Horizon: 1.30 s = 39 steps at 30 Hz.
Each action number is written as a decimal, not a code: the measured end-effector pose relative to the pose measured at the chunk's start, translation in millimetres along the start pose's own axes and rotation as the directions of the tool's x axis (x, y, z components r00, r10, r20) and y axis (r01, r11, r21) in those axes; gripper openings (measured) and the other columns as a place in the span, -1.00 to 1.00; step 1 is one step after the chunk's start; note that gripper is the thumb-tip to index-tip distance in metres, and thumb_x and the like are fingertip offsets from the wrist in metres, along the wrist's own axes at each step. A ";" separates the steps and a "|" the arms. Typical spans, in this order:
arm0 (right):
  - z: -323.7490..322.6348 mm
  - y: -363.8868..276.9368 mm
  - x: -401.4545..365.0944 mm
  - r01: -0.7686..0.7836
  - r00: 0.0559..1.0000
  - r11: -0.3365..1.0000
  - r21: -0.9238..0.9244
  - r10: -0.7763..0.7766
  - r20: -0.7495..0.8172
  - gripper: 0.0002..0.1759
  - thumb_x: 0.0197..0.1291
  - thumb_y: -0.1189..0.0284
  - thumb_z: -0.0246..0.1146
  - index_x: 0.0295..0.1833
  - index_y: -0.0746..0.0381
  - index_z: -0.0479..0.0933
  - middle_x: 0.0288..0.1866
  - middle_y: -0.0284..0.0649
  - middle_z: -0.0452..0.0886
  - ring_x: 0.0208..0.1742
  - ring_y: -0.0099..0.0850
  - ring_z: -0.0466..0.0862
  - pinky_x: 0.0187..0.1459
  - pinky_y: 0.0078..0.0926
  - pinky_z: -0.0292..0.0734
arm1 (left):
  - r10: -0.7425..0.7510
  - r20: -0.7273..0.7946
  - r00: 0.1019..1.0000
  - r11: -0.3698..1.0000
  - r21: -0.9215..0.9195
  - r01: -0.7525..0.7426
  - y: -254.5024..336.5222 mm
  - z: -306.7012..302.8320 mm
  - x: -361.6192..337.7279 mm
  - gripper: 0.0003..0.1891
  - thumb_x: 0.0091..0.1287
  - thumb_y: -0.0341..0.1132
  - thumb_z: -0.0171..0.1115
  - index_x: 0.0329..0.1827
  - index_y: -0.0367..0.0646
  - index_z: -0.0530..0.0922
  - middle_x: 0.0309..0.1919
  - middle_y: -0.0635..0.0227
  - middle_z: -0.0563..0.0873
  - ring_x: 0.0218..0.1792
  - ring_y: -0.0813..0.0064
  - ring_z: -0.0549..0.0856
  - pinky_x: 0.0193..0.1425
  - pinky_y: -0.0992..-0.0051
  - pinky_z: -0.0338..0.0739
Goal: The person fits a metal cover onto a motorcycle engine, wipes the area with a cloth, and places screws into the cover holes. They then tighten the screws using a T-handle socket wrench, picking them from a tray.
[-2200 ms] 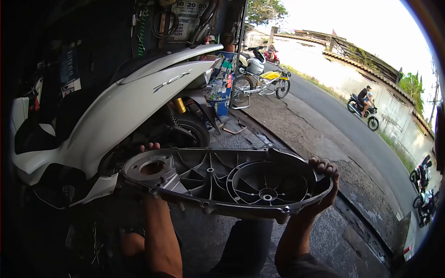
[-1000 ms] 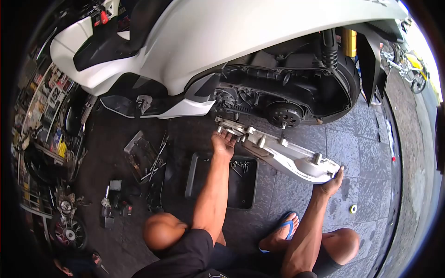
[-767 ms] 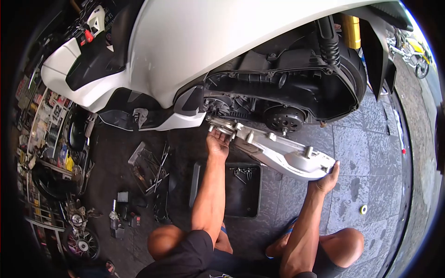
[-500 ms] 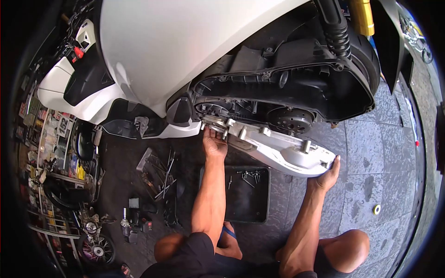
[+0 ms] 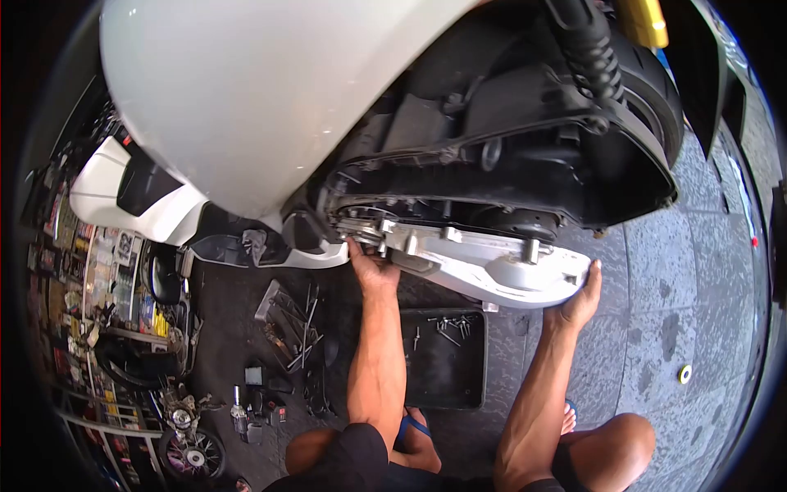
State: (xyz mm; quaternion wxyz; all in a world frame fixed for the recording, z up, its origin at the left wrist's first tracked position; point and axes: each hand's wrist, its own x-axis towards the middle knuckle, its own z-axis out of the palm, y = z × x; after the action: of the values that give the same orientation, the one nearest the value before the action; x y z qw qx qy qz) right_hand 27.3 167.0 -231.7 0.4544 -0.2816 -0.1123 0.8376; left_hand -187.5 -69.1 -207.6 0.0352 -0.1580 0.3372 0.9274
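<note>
Between my hands I hold a long silver crankcase cover (image 5: 475,266), tilted close to the open side of a scooter's engine case (image 5: 500,164). My left hand (image 5: 375,266) grips the cover's front end from below, its fingers partly hidden behind the metal. At the rounded rear end, my right hand (image 5: 580,299) is wrapped round the edge with the thumb up. A dark round clutch part (image 5: 525,221) shows just behind the cover. The scooter's white body panel (image 5: 246,98) fills the upper left, and the black shock absorber (image 5: 586,49) stands above the case.
A black tray (image 5: 443,381) with several bolts (image 5: 449,326) lies on the floor below my arms. Left of it are a toolbox (image 5: 287,324) with long tools and a power tool (image 5: 238,410). A roll of tape (image 5: 684,374) lies at right. Shelves of goods (image 5: 90,287) line the far left.
The cover has moved in toward the engine case and now hides more of the clutch part. Both hands keep their grip. The camera view has shifted closer to the scooter.
</note>
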 end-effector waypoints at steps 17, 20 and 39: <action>15.0 12.6 31.8 0.026 0.999 0.999 -0.023 -0.026 -0.025 -0.78 0.39 0.32 0.06 -0.16 0.24 0.52 -0.27 -0.29 0.58 -0.23 -0.46 0.60 -0.12 -0.44 0.52 | -0.072 -0.039 0.997 0.994 0.078 0.075 2.5 -7.0 16.6 -0.42 0.42 0.33 -0.10 0.40 0.35 0.39 0.39 0.44 0.36 0.45 0.17 0.31 0.35 -0.35 0.21; 20.5 8.6 33.4 -0.010 1.000 0.999 -0.036 0.010 0.003 -0.65 0.43 0.26 -0.01 -0.02 0.32 0.52 -0.11 -0.15 0.68 -0.07 -0.30 0.67 0.06 -0.32 0.55 | -0.093 -0.037 0.995 0.991 0.091 0.096 3.1 -1.4 9.1 -0.43 0.41 0.35 -0.12 0.40 0.44 0.37 0.33 0.48 0.36 0.45 0.16 0.29 0.32 -0.41 0.19; 33.5 7.2 49.3 0.047 0.995 0.997 -0.069 -0.041 0.088 -0.55 0.44 0.29 -0.20 0.16 0.32 0.47 0.12 -0.04 0.62 0.12 -0.13 0.63 0.20 -0.12 0.52 | -0.061 -0.013 0.998 0.998 0.021 0.062 2.3 2.3 6.1 -0.42 0.45 0.31 -0.13 0.45 0.38 0.32 0.44 0.48 0.36 0.49 0.16 0.25 0.40 -0.34 0.13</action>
State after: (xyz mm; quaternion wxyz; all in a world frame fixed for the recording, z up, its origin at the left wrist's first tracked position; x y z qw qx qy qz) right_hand -18.1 205.9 -225.8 0.4571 -0.2583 -0.1676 0.8345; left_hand -194.3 -69.7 -206.5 0.0633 -0.1737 0.3424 0.9212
